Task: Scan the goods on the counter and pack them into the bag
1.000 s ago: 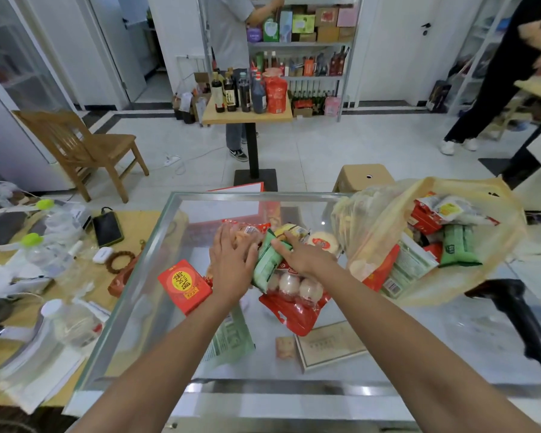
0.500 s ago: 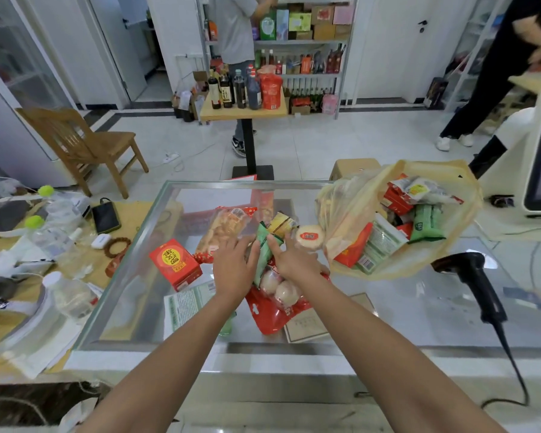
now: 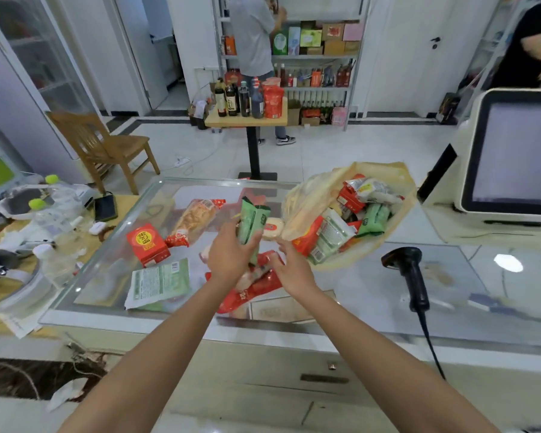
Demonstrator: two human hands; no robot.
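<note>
left grip (image 3: pixel 228 260): clasps green packet (image 3: pixel 253 225) upright | right grip (image 3: pixel 291 270): loose, empty, just beside

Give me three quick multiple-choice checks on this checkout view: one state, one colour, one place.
1. The bag is: A tied shut; B open, goods inside; C flat, empty.
2. The packet in the left hand is: A blue; B green; C black.
3. The scanner lies: A inside the bag; B in the left hand; C on the counter, right of the bag.
Key: B, its mouth gapes over packets; B, its wrapper is green; C, it rests on glass beside the bag.
</note>
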